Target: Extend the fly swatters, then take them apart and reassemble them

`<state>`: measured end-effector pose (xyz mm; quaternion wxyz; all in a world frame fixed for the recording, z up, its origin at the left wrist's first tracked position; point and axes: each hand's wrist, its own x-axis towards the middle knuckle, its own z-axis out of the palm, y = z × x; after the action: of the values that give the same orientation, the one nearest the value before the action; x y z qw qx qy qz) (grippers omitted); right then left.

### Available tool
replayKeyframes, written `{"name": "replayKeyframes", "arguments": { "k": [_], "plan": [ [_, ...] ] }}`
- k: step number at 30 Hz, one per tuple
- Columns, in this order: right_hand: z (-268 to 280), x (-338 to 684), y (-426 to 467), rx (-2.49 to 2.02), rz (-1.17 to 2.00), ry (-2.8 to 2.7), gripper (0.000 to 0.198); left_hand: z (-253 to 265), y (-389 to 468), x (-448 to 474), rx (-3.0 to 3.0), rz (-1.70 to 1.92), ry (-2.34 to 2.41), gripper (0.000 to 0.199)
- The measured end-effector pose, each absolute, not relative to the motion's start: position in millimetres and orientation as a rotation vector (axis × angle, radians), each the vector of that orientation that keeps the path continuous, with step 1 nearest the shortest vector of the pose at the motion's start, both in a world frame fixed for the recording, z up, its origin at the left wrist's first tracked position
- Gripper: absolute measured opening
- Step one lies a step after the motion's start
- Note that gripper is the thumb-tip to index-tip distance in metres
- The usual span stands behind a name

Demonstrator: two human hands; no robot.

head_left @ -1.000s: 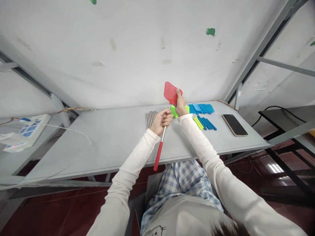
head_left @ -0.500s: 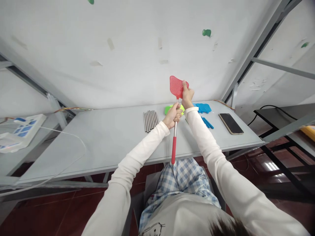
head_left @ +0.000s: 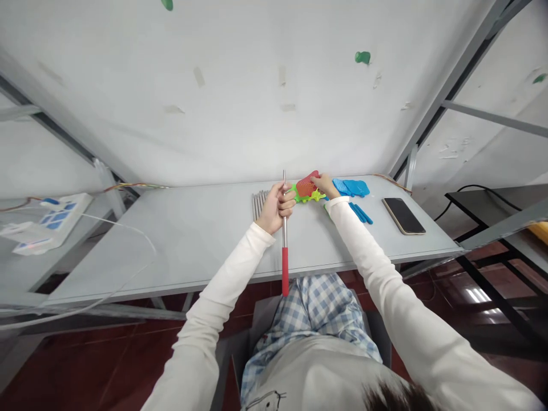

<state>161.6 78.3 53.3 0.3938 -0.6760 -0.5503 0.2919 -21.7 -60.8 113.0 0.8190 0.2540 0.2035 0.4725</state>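
My left hand [head_left: 278,206] is wrapped around a fly swatter handle, a metal rod [head_left: 285,228] with a red grip [head_left: 285,271], held upright over the front of the table. My right hand [head_left: 326,186] pinches the red perforated fly swatter head [head_left: 307,185] at its right edge. The head is apart from the rod, low over green and yellow swatter heads [head_left: 317,196] lying at the back of the table. Several bare metal rods [head_left: 257,204] lie side by side behind my left hand, partly hidden by it.
Blue swatter heads [head_left: 357,187] and blue grips [head_left: 362,213] lie right of my right hand. A phone [head_left: 403,216] rests near the table's right end. A white cable [head_left: 145,237] crosses the left side. The wall [head_left: 240,131] rises directly behind the table [head_left: 180,240].
The red swatter head has come off the rod. My right hand has lowered it toward the green and yellow heads, while my left hand has moved left with the rod.
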Motion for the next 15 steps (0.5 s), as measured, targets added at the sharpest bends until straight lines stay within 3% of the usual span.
{"name": "replayKeyframes", "arguments": {
  "k": [4,10,12,15],
  "plan": [
    [40,158,68,-1.850,0.512,-1.494,0.009,103,-62,-31,0.411,1.104,0.413,0.019],
    [51,162,30,-1.863,0.231,-1.487,0.040,101,-56,-19,0.342,1.156,0.426,0.015],
    [62,166,8,-1.621,0.415,-1.585,0.038,103,-53,-9,0.357,1.184,0.448,0.014],
    [76,171,-32,-1.140,1.064,-1.886,0.058,108,-45,11,0.428,1.262,0.483,0.012]
  ]
}}
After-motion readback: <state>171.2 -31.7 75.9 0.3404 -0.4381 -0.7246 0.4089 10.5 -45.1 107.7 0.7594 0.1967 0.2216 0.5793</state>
